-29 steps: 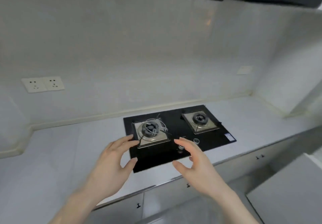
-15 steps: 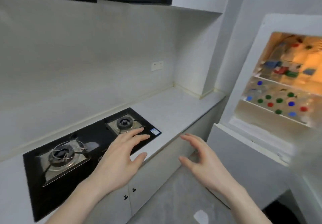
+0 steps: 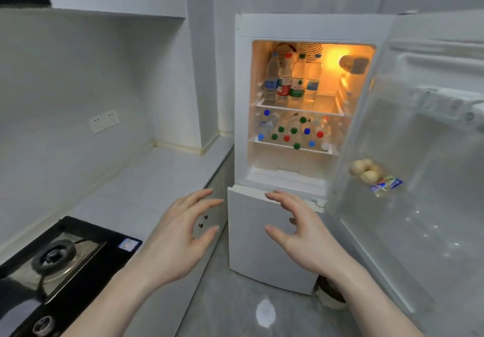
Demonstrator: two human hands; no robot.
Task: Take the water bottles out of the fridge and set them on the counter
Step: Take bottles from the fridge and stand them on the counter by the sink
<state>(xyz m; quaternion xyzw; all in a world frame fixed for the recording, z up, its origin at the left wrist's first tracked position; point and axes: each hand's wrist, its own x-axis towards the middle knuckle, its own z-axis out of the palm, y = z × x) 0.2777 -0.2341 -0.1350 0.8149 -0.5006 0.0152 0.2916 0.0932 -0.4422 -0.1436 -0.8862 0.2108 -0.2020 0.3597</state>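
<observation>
Head view: left hand (image 3: 180, 234) and right hand (image 3: 301, 232) both held out in mid-air, fingers spread wide & a bit curled, thumbs apart from the rest, holding nothing, touching nothing. Both sit low in front of the fridge (image 3: 264, 232), whose upper door (image 3: 419, 179) stands swung open to the right; lower door closed. Inside, lit orange, approx four water bottles (image 3: 293, 79) stand upright on the top shelf; more bottles lie on the shelf below w/ blue, green & red caps (image 3: 293, 130) facing out. Door pocket holds some round pale items (image 3: 366, 170), can't tell what. Left of the fridge, a pale counter (image 3: 146, 187) runs along the wall, bare near the fridge; black gas stove (image 3: 60, 258) set in its near end. Wall socket (image 3: 104, 121) above counter. Grey floor (image 3: 235, 305) below.
</observation>
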